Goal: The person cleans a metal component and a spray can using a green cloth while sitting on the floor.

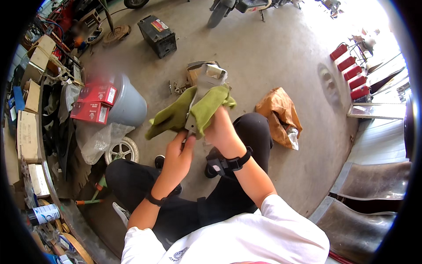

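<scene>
A metal bracket-like part (205, 82) is held up in front of me, its narrow drilled end towards my body and its wider bent end pointing away. My left hand (179, 155) pinches that narrow end between thumb and fingers. A green cloth (209, 105) wraps over the part's middle, and some of it hangs out to the left. On the right side, my right hand (219, 127) grips the cloth around the part; its fingers are mostly hidden under the fabric. Just beyond the part, an opened cardboard box (194, 71) rests on the floor.
A crumpled brown paper bag (280, 112) lies right of my knee. Left are a grey plastic bin (128, 102), red boxes (90, 112), bubble wrap (102, 142) and a small wheel (127, 148). Farther off stand a battery (158, 36), a motorcycle (254, 5) and several red cylinders (352, 72).
</scene>
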Demonstrator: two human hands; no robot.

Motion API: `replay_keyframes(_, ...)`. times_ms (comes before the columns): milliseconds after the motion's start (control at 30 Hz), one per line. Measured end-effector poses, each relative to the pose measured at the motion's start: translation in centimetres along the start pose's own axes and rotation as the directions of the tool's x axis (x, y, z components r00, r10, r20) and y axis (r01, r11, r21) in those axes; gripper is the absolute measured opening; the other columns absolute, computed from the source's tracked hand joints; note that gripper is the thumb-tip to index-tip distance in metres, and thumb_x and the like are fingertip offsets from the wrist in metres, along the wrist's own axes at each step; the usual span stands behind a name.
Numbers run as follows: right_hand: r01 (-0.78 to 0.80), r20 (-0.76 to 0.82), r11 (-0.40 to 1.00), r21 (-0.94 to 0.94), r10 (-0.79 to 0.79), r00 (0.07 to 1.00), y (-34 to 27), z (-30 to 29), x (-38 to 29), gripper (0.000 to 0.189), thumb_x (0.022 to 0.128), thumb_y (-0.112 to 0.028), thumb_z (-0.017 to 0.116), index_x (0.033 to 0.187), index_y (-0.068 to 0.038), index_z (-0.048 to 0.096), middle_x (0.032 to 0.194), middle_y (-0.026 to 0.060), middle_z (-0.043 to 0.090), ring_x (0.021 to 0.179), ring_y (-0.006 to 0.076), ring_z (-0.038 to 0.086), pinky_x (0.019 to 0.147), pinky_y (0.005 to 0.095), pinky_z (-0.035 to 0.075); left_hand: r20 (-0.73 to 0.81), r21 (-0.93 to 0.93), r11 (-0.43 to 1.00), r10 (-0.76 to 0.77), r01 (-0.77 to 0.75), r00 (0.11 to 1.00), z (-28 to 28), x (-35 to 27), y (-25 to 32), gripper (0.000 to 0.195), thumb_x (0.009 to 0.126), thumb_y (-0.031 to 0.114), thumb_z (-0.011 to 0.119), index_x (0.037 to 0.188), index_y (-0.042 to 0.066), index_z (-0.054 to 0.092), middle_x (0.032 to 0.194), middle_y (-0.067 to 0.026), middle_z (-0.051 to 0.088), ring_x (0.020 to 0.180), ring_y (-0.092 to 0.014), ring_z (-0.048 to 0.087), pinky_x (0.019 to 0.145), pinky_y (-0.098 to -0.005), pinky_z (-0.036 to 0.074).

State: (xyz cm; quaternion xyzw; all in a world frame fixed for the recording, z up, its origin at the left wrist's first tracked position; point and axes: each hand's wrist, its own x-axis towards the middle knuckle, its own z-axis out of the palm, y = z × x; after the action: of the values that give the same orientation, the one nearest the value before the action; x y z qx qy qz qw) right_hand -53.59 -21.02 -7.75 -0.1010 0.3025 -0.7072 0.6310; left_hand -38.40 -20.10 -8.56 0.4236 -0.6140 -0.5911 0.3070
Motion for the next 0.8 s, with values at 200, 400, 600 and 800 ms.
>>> replay_keyframes(200, 0.127, -0.128, 0.992, -0.006, -0.127, 0.984, -2.1, -0.9, 0.4, 0.035, 0.1, -0.034, 0.044, 0.12, -0.006, 0.054, 0.112, 0.0077, 0.062, 0.101, 0.0194, 0.061, 0.086, 0.0354, 0.051, 0.189, -0.021, 0.984, -0.169, 0.176, 0.967, 0.9, -0.3, 0.4, 0.022, 0.098, 0.023, 0.051, 0.095, 0.001, 0.054, 0.055, -0.0029, 0.047, 0.049, -0.008, 0.043, 0.046, -0.0291, 0.033)
replay_keyframes(400, 0.329, -0.123, 0.913, -0.242, -0.366, 0.922, -3.4, -1.7, 1.0, 0.031, 0.1, -0.03, 0.045, 0.116, -0.005, 0.055, 0.106, 0.0053, 0.062, 0.093, 0.0153, 0.062, 0.079, 0.0298, 0.052, 0.107, 0.281, 0.959, 0.011, -0.041, 0.994, 2.1, -0.7, -0.6, 0.023, 0.095, 0.022, 0.054, 0.091, -0.001, 0.051, 0.056, -0.0221, 0.052, 0.052, -0.041, 0.054, 0.047, -0.0426, 0.037)
replay_keyframes(600, 0.289, -0.17, 0.892, -0.349, -0.363, 0.916, 1.8, -1.1, 1.8, 0.034, 0.1, -0.03, 0.043, 0.121, -0.004, 0.05, 0.108, 0.0084, 0.06, 0.096, 0.0175, 0.062, 0.079, 0.0309, 0.052, -0.081, 0.441, 0.892, 0.151, -0.1, 0.985, 1.7, 0.0, -1.2, 0.019, 0.095, 0.019, 0.053, 0.092, 0.0, 0.051, 0.066, -0.028, 0.056, 0.065, -0.049, 0.056, 0.051, -0.0517, 0.039)
replay_keyframes(800, 0.167, -0.19, 0.946, -0.278, -0.224, 0.956, 2.8, 0.5, 0.8, 0.032, 0.098, -0.022, 0.044, 0.123, -0.001, 0.049, 0.113, 0.0091, 0.056, 0.102, 0.0158, 0.055, 0.084, 0.03, 0.047, -0.124, 0.38, 0.918, 0.175, -0.116, 0.977, 0.8, 0.5, -2.4, 0.017, 0.094, 0.016, 0.053, 0.094, -0.001, 0.051, 0.072, -0.0297, 0.057, 0.069, -0.05, 0.055, 0.053, -0.0527, 0.039)
